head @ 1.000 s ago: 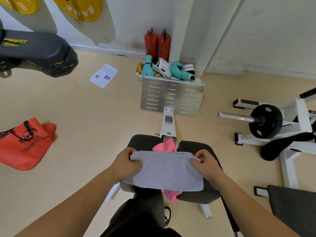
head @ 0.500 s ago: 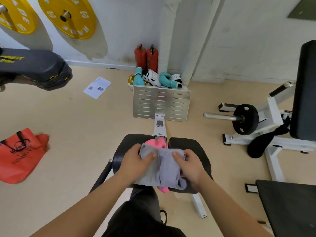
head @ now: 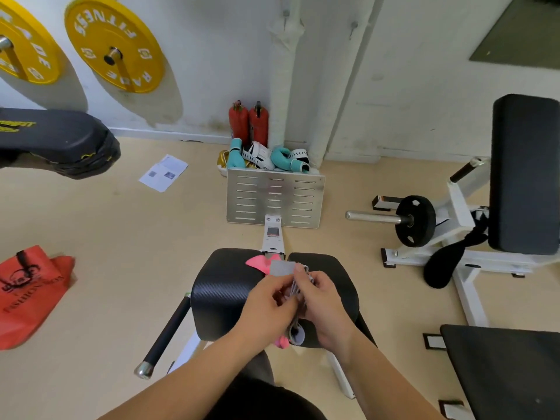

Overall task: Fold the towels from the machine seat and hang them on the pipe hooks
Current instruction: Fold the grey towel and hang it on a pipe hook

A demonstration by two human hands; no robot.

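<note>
Both my hands are closed on the grey towel (head: pixel 282 267). My left hand (head: pixel 266 303) pinches it from the left side, and my right hand (head: pixel 322 301) has its fingers curled round it from the right. The towel is pressed between them into a narrow, thick bundle that stands on its edge, just above the middle of the machine seat (head: pixel 221 295). One flat grey corner sticks out at the far end, and a rounded fold shows at the near end. I judge that the folding of this towel is almost done; perhaps one last fold or a little straightening remains.

The pink towel (head: pixel 257 263) is not folded. It lies on the seat under the grey one. A loose corner of it shows at the far edge of the seat, and a small piece shows at the near edge, beside the grey fold. How it lies in between I cannot tell, because my hands cover it.

At the far wall (head: pixel 212 56) the white pipe (head: pixel 283 71) goes up, and high on it I see a small peg which I take for one of the hooks (head: pixel 286 14). Nothing hangs there. So, in my judgement, the task is in its first part: one towel is nearly folded, the other is not yet folded, and both must be carried to the pipe and hung.
</note>
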